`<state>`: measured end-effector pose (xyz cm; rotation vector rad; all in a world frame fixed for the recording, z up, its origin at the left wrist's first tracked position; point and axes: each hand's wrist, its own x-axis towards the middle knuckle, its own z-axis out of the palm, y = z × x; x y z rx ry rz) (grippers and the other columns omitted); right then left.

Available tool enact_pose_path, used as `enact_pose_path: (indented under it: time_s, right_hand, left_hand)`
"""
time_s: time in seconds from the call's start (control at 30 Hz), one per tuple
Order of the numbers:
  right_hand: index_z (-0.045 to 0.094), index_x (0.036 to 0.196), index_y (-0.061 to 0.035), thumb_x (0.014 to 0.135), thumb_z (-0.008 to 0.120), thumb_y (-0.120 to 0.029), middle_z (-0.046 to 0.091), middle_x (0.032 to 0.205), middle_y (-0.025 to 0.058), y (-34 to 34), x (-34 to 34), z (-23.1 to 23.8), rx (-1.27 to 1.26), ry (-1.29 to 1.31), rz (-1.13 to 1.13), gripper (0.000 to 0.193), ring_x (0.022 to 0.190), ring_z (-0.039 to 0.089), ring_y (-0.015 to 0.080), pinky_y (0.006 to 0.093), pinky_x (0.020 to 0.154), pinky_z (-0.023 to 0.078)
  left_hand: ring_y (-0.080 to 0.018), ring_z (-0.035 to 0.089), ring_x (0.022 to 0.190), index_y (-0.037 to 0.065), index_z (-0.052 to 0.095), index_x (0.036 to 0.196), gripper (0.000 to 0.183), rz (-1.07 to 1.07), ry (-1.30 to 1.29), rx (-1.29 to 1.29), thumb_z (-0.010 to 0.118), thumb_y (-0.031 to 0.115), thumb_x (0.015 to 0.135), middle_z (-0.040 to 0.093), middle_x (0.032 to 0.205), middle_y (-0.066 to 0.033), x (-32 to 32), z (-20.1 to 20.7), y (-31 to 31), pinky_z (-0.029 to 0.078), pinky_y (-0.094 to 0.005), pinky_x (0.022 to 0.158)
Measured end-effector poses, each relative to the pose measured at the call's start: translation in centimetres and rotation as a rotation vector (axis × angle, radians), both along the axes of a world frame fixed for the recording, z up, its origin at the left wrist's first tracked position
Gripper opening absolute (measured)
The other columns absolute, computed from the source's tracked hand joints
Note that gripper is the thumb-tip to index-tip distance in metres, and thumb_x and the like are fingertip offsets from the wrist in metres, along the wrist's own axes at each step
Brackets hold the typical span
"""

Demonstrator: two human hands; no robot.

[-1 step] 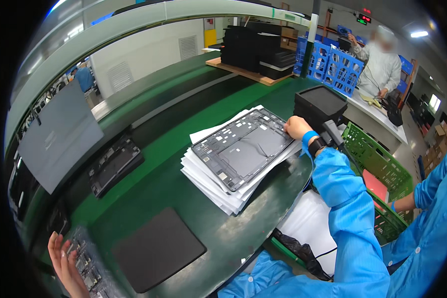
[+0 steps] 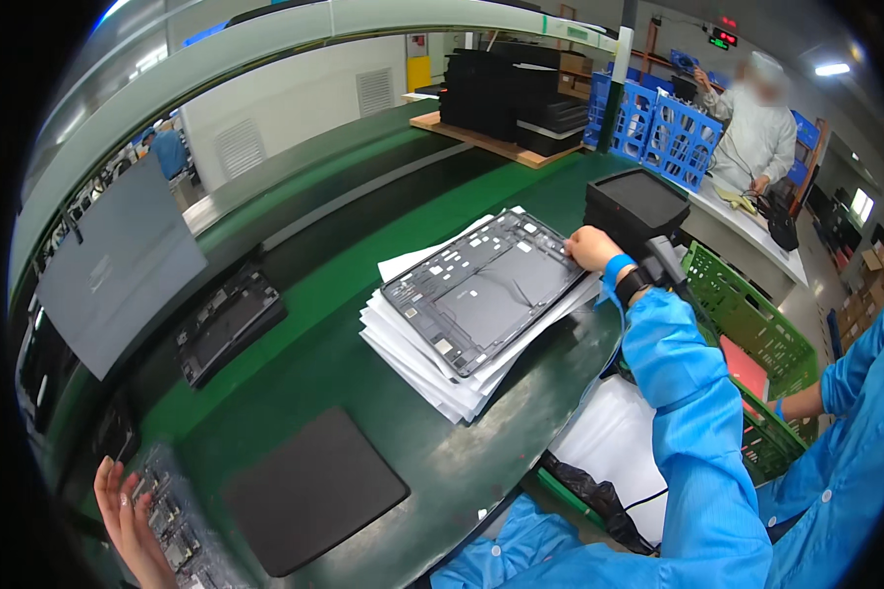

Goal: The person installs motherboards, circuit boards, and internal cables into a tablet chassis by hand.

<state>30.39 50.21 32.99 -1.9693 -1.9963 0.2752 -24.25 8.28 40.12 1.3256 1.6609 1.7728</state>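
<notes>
My right hand pinches the far right corner of an opened grey tablet housing. Small parts and thin dark cables show inside it. Beneath the housing lies a skewed stack of white sheets. A blue strap and a black band circle my right wrist. At the lower left, my left hand has its fingers stretched upward and slightly apart. It is beside a clear plastic tray holding circuit boards; whether it touches the tray I cannot tell. A flat black pad lies to the right of the tray.
Another opened device lies on the green bench below a grey hanging panel. Black trays are stacked beyond my right hand. A green crate stands at the right, where a blue-sleeved person reaches in. Blue crates stand farther back.
</notes>
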Motion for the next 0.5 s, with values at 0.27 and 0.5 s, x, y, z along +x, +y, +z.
enact_pose_path:
  time_s: [0.27,0.5]
  right_hand:
    - [0.055,0.105,0.0014,0.097,0.046,-0.018,0.058,0.091,0.0055,-2.5,-0.9,3.4,-0.344,1.115,0.057,0.023,0.083,0.061,0.0156,0.0384,0.072,0.056]
    - [0.052,0.115,0.0021,0.095,0.046,-0.014,0.061,0.107,0.0119,-8.2,-6.8,2.7,-0.440,1.538,0.409,0.027,0.096,0.061,0.0201,0.0429,0.089,0.048]
  left_hand:
    - [-0.0251,0.046,0.119,-0.001,0.036,0.132,0.038,0.110,0.015,-0.009,0.044,0.010,0.096,0.046,0.129,-0.0134,-1.0,-1.2,-1.7,0.039,-0.0348,0.099]
    - [-0.0152,0.050,0.107,0.008,0.040,0.134,0.048,0.304,-0.066,-0.058,0.050,0.024,0.091,0.043,0.132,-0.0090,-4.8,-3.4,-5.1,0.040,-0.0303,0.091]
